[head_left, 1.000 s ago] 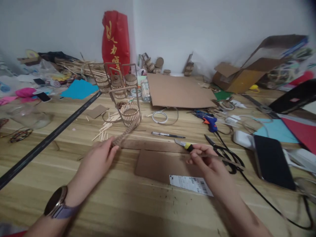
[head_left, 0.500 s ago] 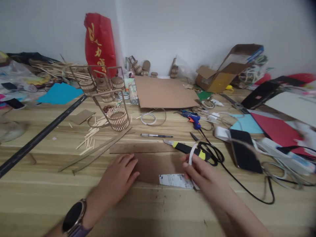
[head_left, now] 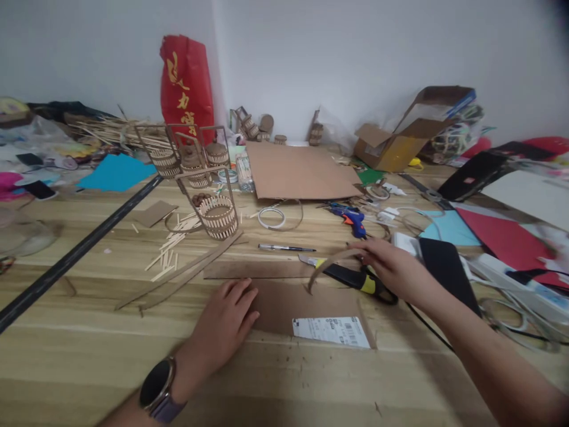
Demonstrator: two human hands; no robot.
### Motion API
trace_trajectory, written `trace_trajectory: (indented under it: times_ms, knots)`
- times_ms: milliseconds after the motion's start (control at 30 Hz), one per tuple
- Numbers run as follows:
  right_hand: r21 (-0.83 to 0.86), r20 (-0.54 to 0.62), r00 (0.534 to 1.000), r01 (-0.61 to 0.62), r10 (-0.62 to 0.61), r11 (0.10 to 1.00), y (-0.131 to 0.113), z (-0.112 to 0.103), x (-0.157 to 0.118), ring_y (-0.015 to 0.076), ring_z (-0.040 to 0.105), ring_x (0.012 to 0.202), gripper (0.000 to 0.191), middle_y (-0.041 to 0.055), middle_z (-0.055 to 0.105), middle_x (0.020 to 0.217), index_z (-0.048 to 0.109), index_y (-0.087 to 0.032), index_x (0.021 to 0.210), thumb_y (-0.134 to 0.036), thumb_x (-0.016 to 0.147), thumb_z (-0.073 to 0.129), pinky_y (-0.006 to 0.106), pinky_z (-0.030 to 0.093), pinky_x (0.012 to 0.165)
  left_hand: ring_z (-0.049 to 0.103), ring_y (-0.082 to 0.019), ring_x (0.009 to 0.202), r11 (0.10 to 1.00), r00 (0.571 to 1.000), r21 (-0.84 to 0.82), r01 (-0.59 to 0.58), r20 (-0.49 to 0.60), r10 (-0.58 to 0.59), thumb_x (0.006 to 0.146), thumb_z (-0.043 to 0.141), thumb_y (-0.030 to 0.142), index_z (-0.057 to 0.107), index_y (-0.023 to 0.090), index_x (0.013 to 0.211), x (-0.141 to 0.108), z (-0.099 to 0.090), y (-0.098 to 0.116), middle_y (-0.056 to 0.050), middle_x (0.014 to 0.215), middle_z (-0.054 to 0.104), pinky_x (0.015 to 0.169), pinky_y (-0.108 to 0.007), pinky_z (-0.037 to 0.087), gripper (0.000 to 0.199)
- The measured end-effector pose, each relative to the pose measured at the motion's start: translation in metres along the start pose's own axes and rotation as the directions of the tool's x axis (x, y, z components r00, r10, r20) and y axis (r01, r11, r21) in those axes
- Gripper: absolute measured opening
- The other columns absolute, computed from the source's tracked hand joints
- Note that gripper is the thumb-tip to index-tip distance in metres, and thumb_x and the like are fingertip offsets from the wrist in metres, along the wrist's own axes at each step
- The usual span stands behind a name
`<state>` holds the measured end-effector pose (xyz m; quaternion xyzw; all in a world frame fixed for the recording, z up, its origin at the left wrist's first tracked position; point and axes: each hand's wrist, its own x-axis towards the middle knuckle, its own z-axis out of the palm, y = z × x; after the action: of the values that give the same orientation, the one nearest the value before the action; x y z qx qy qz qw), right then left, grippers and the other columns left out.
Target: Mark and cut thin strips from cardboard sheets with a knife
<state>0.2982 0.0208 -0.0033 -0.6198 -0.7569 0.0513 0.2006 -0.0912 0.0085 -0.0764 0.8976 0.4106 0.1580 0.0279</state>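
My left hand (head_left: 229, 320) lies with fingers spread on the left end of a brown cardboard piece (head_left: 275, 305), which bears a printed white label (head_left: 331, 332). Above the utility knife (head_left: 344, 276), my right hand (head_left: 386, 264) pinches one end of a thin curved cardboard strip (head_left: 331, 261). The strip's other end hangs over the cardboard piece. A long flat strip (head_left: 258, 270) lies along the far edge of that piece, and a pen (head_left: 287, 247) rests beyond it.
A small slatted basket (head_left: 217, 216) with a tall handle stands at centre left, beside loose sticks (head_left: 166, 255). Further back lies a large cardboard sheet (head_left: 302, 172). To the right are a blue glue gun (head_left: 351, 219), a phone (head_left: 447, 273), cables and a power strip (head_left: 511, 284).
My right hand has moved right and away from me with the strip, off the labelled end of the cardboard and over the knife. My left hand stays on the cardboard. The view has shifted slightly.
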Motion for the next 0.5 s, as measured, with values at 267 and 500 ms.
trace_trajectory:
  times_ms: [267, 500]
  knots:
    - [-0.196, 0.203, 0.978, 0.087, -0.047, 0.977, -0.016, 0.065, 0.123, 0.0198, 0.069, 0.098, 0.033, 0.0086, 0.07, 0.119, 0.065, -0.018, 0.126, -0.039, 0.101, 0.062, 0.042, 0.059, 0.087, 0.058, -0.029, 0.125, 0.994, 1.0, -0.107, 0.015, 0.009, -0.014, 0.1, 0.055, 0.022, 0.067, 0.02, 0.133, 0.001, 0.001, -0.004, -0.012, 0.138, 0.065, 0.108, -0.051, 0.054, 0.035]
    - [-0.316, 0.088, 0.993, 0.103, -0.078, 0.943, -0.038, 0.046, 0.11, 0.0255, 0.062, 0.115, 0.019, 0.0157, 0.069, 0.123, 0.07, -0.016, 0.108, -0.022, 0.102, 0.053, 0.041, 0.047, 0.1, 0.057, -0.03, 0.128, 0.992, 1.0, -0.126, 0.019, 0.019, -0.016, 0.1, 0.055, 0.022, 0.066, 0.02, 0.135, 0.001, 0.002, -0.005, -0.013, 0.14, 0.064, 0.108, -0.051, 0.054, 0.036]
